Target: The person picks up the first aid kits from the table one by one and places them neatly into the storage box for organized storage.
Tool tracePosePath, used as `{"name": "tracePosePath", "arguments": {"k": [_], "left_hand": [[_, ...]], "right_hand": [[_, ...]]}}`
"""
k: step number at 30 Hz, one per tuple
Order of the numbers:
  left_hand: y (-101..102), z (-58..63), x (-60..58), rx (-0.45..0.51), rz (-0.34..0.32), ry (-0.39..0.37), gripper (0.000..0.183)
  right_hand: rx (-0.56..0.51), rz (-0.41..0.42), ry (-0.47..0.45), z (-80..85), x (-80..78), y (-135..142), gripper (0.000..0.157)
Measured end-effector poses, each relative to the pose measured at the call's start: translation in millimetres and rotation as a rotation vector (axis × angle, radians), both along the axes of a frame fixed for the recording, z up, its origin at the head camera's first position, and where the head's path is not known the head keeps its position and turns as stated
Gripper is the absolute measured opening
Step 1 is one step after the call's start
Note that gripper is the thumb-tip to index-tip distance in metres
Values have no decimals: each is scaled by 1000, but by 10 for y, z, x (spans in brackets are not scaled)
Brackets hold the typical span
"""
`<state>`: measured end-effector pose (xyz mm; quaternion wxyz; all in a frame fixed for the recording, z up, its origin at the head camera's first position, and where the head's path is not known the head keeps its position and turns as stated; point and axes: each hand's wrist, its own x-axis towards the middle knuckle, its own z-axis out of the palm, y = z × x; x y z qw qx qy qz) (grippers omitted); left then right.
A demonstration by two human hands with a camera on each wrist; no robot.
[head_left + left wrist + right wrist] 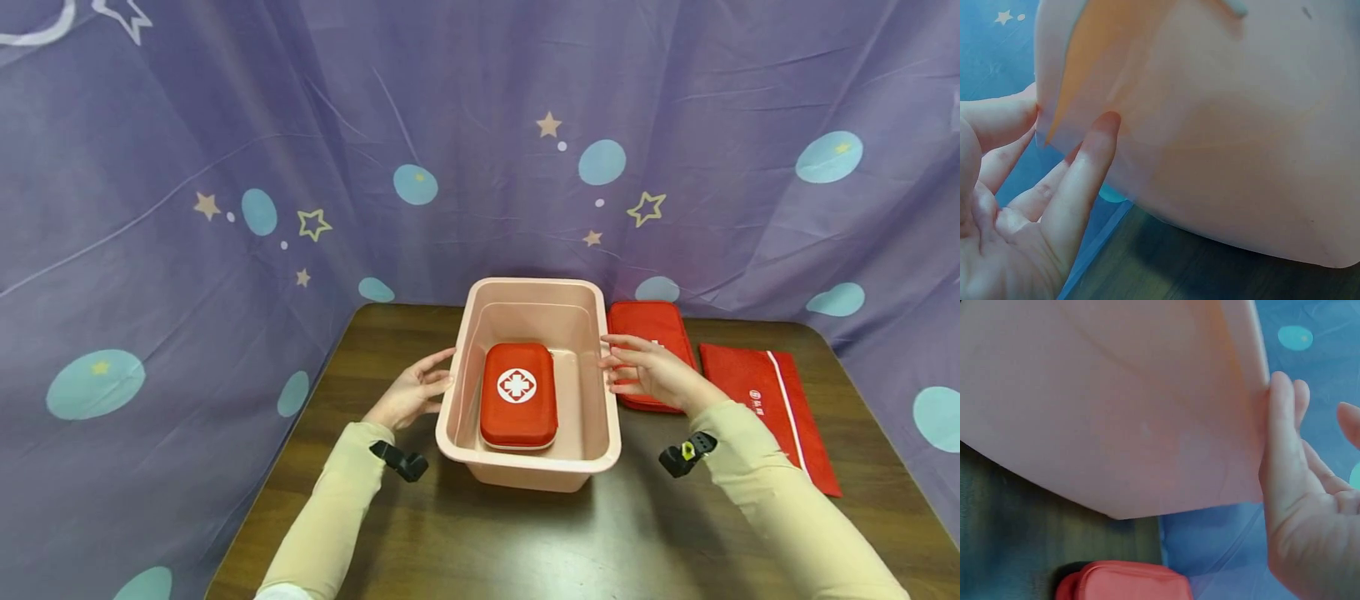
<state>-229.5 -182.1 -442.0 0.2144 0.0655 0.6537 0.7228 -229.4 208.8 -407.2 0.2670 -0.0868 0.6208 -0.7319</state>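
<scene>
A pink plastic bin (pixel 525 477) is in the middle of the head view, with a red zip case (pixel 519 423) bearing a white cross emblem lying inside it. My left hand (pixel 411 390) is at the bin's left side. In the left wrist view its fairly straight fingers (pixel 1094 150) touch the outer wall. On the opposite side, the extended fingers of my right hand (pixel 654 373) rest against the bin just below the rim. Neither hand curls round it. Whether the bin's base touches the table, I cannot tell.
Right of the bin lies a second red case (pixel 656 321), partly hidden by my right hand. Farther right is a flat red pouch (pixel 797 412) with a white stripe. A purple curtain (pixel 510 192) hangs behind the brown wooden table (pixel 525 550).
</scene>
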Motion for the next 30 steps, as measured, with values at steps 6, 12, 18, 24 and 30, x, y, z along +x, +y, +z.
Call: {"name": "tracePosePath", "arguments": {"k": [6, 12, 18, 24, 30], "left_hand": [[-33, 6, 25, 6, -2, 6, 60], [-45, 6, 25, 7, -2, 12, 60], [-45, 8, 12, 11, 5, 17, 60], [-21, 0, -1, 36, -4, 9, 61], [-9, -30, 8, 23, -9, 14, 61]], "right_hand": [[-50, -18, -23, -106, 15, 82, 23], [-67, -22, -56, -198, 40, 180, 24], [-60, -26, -90, -303, 62, 284, 23], [9, -64, -98, -436, 115, 407, 15], [113, -113, -81, -586, 147, 598, 55]]}}
